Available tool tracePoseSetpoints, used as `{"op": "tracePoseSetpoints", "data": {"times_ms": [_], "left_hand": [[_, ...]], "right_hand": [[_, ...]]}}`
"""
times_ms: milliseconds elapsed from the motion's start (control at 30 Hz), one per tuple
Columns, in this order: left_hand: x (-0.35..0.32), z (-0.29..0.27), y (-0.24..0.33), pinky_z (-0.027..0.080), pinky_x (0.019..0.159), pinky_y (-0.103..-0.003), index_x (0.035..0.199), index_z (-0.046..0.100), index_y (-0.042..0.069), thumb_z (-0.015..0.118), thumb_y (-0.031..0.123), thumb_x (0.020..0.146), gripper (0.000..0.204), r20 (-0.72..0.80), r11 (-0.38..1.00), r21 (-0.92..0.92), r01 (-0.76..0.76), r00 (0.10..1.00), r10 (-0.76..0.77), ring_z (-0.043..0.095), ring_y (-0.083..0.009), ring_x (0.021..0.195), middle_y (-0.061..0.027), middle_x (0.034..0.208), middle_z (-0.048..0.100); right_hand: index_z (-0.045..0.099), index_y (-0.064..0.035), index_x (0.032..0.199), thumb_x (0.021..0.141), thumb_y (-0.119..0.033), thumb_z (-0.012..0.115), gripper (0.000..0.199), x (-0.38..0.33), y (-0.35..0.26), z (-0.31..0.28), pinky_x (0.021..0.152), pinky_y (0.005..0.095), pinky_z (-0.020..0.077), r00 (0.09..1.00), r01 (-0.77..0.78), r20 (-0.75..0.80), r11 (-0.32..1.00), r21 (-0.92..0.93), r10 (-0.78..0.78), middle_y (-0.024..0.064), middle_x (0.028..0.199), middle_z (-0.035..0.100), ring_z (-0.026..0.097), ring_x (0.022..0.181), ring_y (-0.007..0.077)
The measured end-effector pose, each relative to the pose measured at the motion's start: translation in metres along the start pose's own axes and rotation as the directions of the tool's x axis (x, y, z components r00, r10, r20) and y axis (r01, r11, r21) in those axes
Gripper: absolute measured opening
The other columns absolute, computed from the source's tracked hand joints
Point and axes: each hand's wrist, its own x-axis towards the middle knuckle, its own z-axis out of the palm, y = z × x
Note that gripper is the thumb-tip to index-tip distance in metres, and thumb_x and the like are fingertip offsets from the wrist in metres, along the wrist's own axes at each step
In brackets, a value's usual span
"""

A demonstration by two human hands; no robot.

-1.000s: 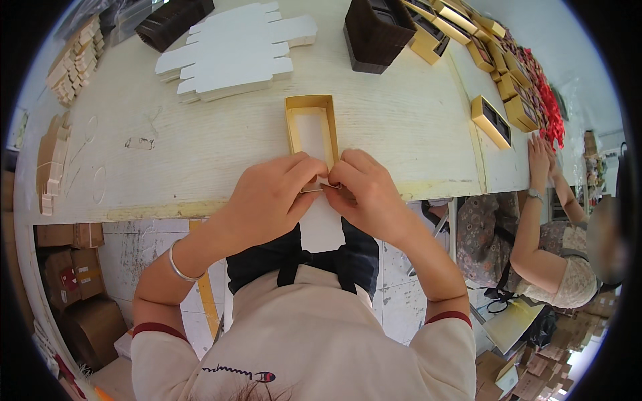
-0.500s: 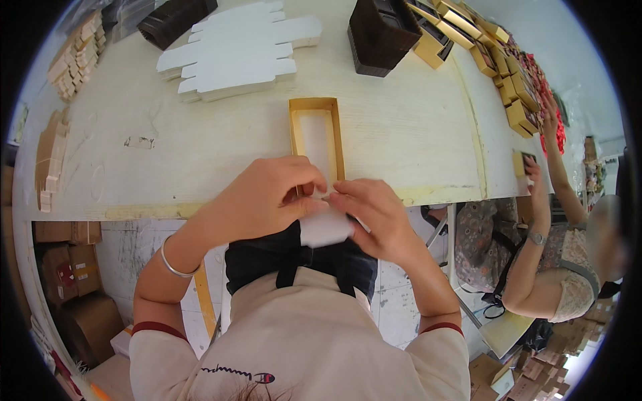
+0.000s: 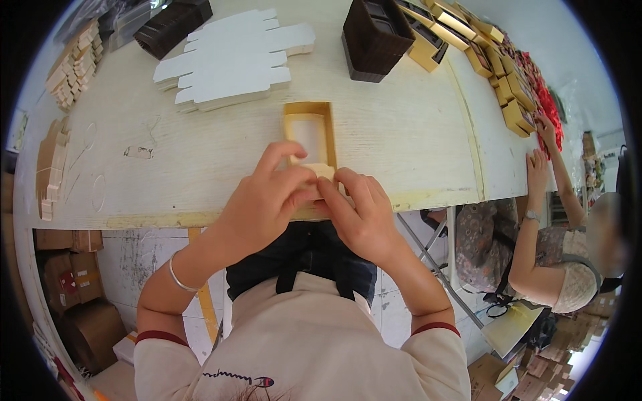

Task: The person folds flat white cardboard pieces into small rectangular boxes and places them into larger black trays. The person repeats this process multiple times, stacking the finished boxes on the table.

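Note:
A narrow gold cardboard box (image 3: 328, 127) with a pale inside lies open-topped on the table in front of me. Its near end panel (image 3: 319, 170) stands folded up between my hands. My left hand (image 3: 277, 187) grips this end from the left, its index finger bent over the opening and its thumb low at the panel. From the right, my right hand (image 3: 364, 210) pinches the near corner, fingertips on the rim. The fingers partly hide the panel's lower edge.
White flat box blanks (image 3: 231, 60) are stacked beyond the box. Dark brown plastic trays (image 3: 374, 43) stand at the far right, near several gold boxes (image 3: 518, 93). More gold blanks (image 3: 52, 167) lie at the left. A co-worker's hands (image 3: 538, 157) rest by the table's right side.
The white-sided flap that hung over the table's near edge is folded up into the box end, showing gold. Both hands moved with it. The co-worker's nearer hand no longer holds a gold box.

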Motion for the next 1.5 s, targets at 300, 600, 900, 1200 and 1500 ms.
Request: {"op": "tracePoseSetpoints", "data": {"times_ms": [300,600,900,1200,1500], "left_hand": [[0.01,-0.012,0.002,0.045,0.059,-0.035,0.084,0.064,-0.002,0.068,0.0,0.077,0.008,0.2,0.995,0.073,0.066,0.976,-0.08,0.057,-0.0284,0.067,-0.0121,0.078,0.057],[0.029,-0.024,0.007,0.045,0.061,-0.036,0.087,0.065,0.0,0.074,0.012,0.077,0.018,0.444,0.987,0.067,0.146,0.881,-0.16,0.056,-0.0265,0.067,-0.0113,0.082,0.059],[0.0,-0.062,0.004,0.051,0.077,-0.037,0.108,0.062,0.006,0.075,0.015,0.075,0.037,0.08,0.998,0.052,-0.029,0.996,0.025,0.061,-0.03,0.088,-0.0119,0.113,0.06],[0.058,-0.106,-0.053,0.048,0.083,-0.038,0.112,0.061,0.003,0.075,0.015,0.075,0.041,-0.072,0.797,0.604,0.015,0.997,0.036,0.061,-0.0323,0.095,-0.0131,0.106,0.065],[0.069,-0.125,-0.059,0.05,0.077,-0.039,0.099,0.064,-0.001,0.062,0.004,0.08,0.02,0.13,0.783,0.62,0.046,0.979,-0.16,0.062,-0.0336,0.088,-0.0174,0.089,0.065]], "right_hand": [[0.055,-0.0019,0.084,0.071,-0.001,0.065,0.016,0.02,0.003,-0.017,0.059,0.0404,0.0457,0.901,-0.193,0.414,0.974,0.12,0.128,0.0121,0.082,0.05,0.057,0.071,0.0319],[0.056,-0.0029,0.085,0.08,-0.007,0.064,0.01,0.022,0.002,-0.018,0.059,0.0422,0.0458,0.881,-0.236,0.45,0.961,0.143,0.149,0.0116,0.081,0.053,0.058,0.07,0.0328],[0.059,0.0001,0.085,0.078,0.001,0.067,0.01,0.006,0.047,-0.124,0.062,0.0354,0.0478,0.845,-0.307,0.426,0.946,-0.109,0.323,0.0106,0.084,0.058,0.059,0.071,0.0264],[0.058,-0.0038,0.122,0.078,-0.007,0.074,0.047,0.032,0.151,-0.148,0.089,0.0391,0.0485,0.96,-0.259,-0.013,0.864,-0.433,0.281,0.0156,0.131,0.054,0.055,0.116,0.0334],[0.063,-0.0003,0.099,0.077,-0.004,0.072,0.023,0.126,0.142,-0.072,0.083,0.0391,0.047,0.996,0.055,0.086,0.982,-0.182,-0.04,0.013,0.101,0.063,0.059,0.094,0.0325]]}}
